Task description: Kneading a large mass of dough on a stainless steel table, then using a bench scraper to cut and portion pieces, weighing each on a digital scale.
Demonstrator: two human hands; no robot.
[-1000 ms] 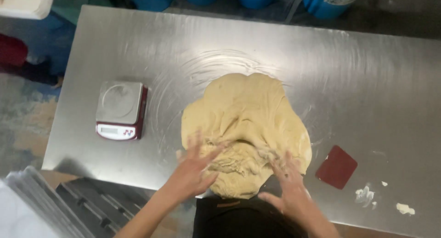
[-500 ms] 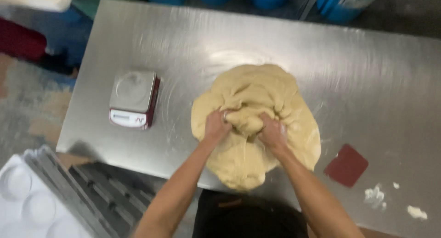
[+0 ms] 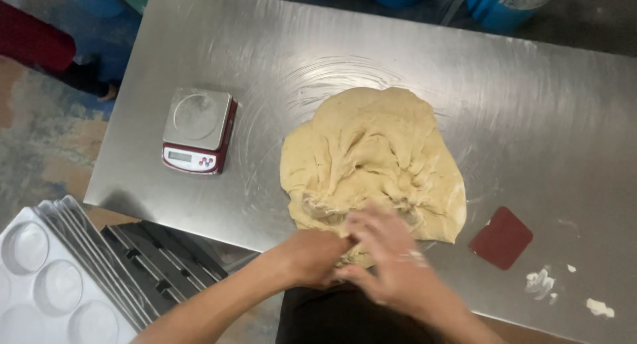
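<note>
A large pale lump of dough (image 3: 375, 158) lies spread on the steel table (image 3: 531, 105). Both hands work at its near edge, close to the table's front. My left hand (image 3: 315, 254) grips the dough's near flap from the left. Blurred with motion, my right hand (image 3: 391, 261) lies partly over the left, its fingers on the same flap. The part of the dough under the hands is hidden.
A small red kitchen scale (image 3: 198, 128) with a steel platter stands left of the dough. A dark red scraper (image 3: 501, 238) lies to the right, with dough scraps (image 3: 541, 281) near it. Stacked white moulded trays (image 3: 46, 277) and dark racks (image 3: 159, 258) sit lower left. Blue containers (image 3: 504, 2) stand beyond the table.
Both hands pressed into the middle of the dough half a second ago; they have pulled back to its near edge. The dough lies flatter and wider.
</note>
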